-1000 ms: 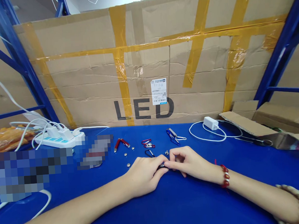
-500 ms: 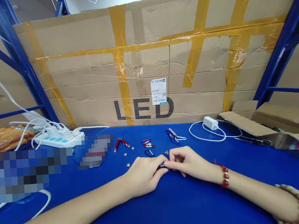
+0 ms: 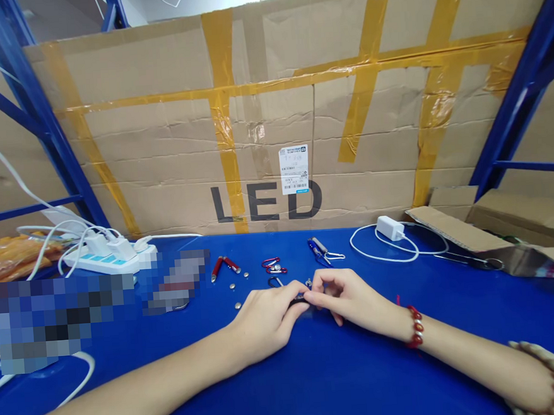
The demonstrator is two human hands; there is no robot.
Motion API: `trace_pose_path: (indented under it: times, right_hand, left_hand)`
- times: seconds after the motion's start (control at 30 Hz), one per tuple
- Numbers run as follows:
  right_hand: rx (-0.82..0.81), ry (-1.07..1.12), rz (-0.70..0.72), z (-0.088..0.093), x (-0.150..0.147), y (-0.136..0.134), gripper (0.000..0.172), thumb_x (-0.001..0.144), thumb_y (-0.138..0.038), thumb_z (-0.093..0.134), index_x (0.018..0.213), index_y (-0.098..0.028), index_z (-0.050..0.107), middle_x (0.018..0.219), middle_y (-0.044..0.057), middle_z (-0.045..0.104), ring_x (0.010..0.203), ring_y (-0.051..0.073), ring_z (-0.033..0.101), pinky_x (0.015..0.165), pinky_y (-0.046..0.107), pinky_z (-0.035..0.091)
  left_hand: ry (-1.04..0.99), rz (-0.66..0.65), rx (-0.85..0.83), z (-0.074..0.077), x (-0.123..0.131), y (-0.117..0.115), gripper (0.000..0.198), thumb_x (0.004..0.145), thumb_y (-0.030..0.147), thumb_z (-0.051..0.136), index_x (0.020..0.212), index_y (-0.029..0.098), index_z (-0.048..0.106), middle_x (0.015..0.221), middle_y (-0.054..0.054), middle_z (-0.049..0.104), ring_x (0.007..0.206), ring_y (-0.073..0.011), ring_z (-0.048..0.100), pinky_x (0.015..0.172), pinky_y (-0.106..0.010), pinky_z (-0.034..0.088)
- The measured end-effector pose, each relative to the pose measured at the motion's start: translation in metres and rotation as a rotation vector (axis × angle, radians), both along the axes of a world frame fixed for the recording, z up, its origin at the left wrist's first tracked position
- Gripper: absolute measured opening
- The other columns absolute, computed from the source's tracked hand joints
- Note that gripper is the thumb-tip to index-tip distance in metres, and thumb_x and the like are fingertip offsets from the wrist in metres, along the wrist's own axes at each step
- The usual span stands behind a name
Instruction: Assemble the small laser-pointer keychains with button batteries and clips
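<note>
My left hand (image 3: 272, 315) is closed in a pinch on a small dark, tube-like piece (image 3: 299, 301), mostly hidden by the fingers. At its right end the fingertips of my right hand (image 3: 340, 291) are pinched together, touching my left fingertips; what they grip is hidden. Just beyond the hands lie a dark carabiner (image 3: 275, 283), partly covered by my left hand, and a small silver part (image 3: 309, 282). Red carabiners (image 3: 274, 266) lie farther back. Small silver discs (image 3: 238, 306) are scattered to the left, near two red tubes (image 3: 218, 268).
Blue and silver tubes with a clip (image 3: 320, 252) lie behind my right hand. A white charger (image 3: 390, 228) with a looped cable, scissors (image 3: 492, 263) and an open carton (image 3: 520, 228) are right. A power strip (image 3: 103, 261) stands left. A large carton (image 3: 182, 151) walls the back.
Both hands have shifted slightly away from me, with the dark piece between them. The objects lying on the table have stayed in place.
</note>
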State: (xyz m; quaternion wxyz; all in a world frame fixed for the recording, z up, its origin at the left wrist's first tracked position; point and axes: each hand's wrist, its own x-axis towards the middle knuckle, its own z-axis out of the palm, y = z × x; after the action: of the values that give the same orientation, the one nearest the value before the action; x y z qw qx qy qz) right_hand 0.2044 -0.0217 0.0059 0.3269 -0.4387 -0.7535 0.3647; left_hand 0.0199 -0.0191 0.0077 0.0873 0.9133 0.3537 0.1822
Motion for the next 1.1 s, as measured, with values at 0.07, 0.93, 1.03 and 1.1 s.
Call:
trace_pose_path:
  times: [0.07,0.93,1.03,1.1]
  right_hand:
    - [0.003,0.022,-0.011,0.000,-0.001,0.000,0.029,0.077,-0.044,0.054,0.070,-0.016,0.050,0.045,-0.006,0.049,0.036,0.006,0.046,0.037,0.015,0.032]
    - [0.256,0.122,0.049,-0.006,0.012,0.015,0.018,0.070,-0.033,0.067,0.071,-0.015,0.068,0.079,0.002,0.055,0.042,0.003,0.049,0.038,0.018,0.043]
    - [0.242,0.160,0.072,-0.007,0.011,0.015,0.019,0.069,-0.034,0.067,0.066,-0.015,0.067,0.079,0.001,0.054,0.045,0.004,0.049,0.040,0.018,0.046]
    - [0.234,0.167,0.070,-0.006,0.011,0.013,0.021,0.069,-0.035,0.067,0.065,-0.015,0.067,0.079,0.001,0.052,0.045,0.003,0.048,0.040,0.018,0.046]
  left_hand:
    - [-0.036,0.021,-0.013,0.000,0.000,0.001,0.016,0.090,0.027,0.036,0.102,0.027,0.047,0.094,0.004,0.065,0.082,-0.0171,0.062,0.066,-0.025,0.043]
    - [-0.014,0.074,-0.067,0.000,0.000,0.004,0.021,0.090,0.031,0.033,0.105,0.028,0.048,0.071,0.003,0.061,0.066,-0.0173,0.060,0.058,-0.023,0.039]
    - [-0.039,0.001,-0.103,-0.001,-0.001,0.005,0.021,0.091,0.029,0.032,0.104,0.026,0.047,0.067,0.004,0.058,0.064,-0.0150,0.059,0.057,-0.022,0.039]
    - [-0.050,-0.024,-0.122,-0.001,-0.002,0.006,0.019,0.091,0.029,0.031,0.102,0.025,0.047,0.066,0.004,0.058,0.063,-0.0139,0.058,0.057,-0.021,0.038]
